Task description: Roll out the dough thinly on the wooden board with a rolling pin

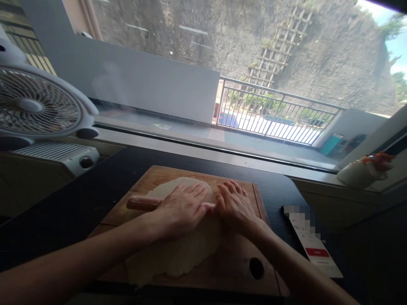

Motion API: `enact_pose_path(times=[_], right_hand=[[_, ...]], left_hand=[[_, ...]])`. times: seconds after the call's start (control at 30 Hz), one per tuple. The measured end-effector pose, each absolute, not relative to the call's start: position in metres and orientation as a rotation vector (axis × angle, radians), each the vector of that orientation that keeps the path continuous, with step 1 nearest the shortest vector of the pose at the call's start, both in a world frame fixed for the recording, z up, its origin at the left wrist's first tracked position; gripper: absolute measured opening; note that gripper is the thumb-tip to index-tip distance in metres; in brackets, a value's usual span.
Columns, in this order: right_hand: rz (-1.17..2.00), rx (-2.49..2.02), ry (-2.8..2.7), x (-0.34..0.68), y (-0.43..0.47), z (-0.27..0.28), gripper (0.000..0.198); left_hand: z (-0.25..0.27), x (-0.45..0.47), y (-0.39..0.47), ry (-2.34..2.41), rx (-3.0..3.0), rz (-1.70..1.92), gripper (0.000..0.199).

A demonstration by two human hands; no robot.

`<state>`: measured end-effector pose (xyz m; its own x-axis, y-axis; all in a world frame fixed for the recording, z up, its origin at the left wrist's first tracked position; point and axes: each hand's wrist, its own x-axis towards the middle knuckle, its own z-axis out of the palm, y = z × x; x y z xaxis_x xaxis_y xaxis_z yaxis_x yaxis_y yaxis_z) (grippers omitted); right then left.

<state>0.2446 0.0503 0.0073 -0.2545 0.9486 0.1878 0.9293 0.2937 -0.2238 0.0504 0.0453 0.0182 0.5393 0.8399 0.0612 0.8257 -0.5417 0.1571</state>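
A sheet of rolled-out dough (178, 254) with a ragged edge covers much of a wooden cutting board (146, 178). Across the dough lies a wooden rolling pin (143, 203), its left end in sight and the rest mostly covered by my hands. My left hand (182, 207) rests palm down over the pin, fingers stretched forward above the dough. Beside it, my right hand (237, 207) also lies palm down with its fingers extended at the dough's right edge. Whatever is beneath the right palm is hidden.
The board stands on a black table (117, 169) below a window. A phone (313, 245) lies to the right of the board. At the left is a white fan (32, 103) above a ribbed appliance (68, 154). A round pale pot (358, 173) sits on the sill at right.
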Motion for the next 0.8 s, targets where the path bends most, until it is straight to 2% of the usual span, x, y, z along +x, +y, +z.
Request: enact_pose_path(times=[0.17,0.4,0.5,0.63,0.8], right_hand=[[-0.058,-1.599,-2.328,0.247,0.024,0.004,0.039],[0.009,-1.753,-2.202,0.233,0.134,0.009,0.043],[0.034,-1.8,-2.183,0.23,0.153,0.012,0.048],[0.078,-1.719,-2.286,0.239,0.11,0.01,0.046],[-0.045,-1.551,-2.397,0.257,0.031,0.002,0.04]], left_hand=[[0.013,0.032,0.027,1.353,2.751,0.249,0.054],[0.016,0.043,0.117,1.586,2.629,-0.022,0.05],[0.017,0.043,0.127,1.657,2.582,-0.019,0.051],[0.012,0.041,0.087,1.572,2.627,0.108,0.054],[0.007,0.039,0.025,1.391,2.765,0.269,0.056]])
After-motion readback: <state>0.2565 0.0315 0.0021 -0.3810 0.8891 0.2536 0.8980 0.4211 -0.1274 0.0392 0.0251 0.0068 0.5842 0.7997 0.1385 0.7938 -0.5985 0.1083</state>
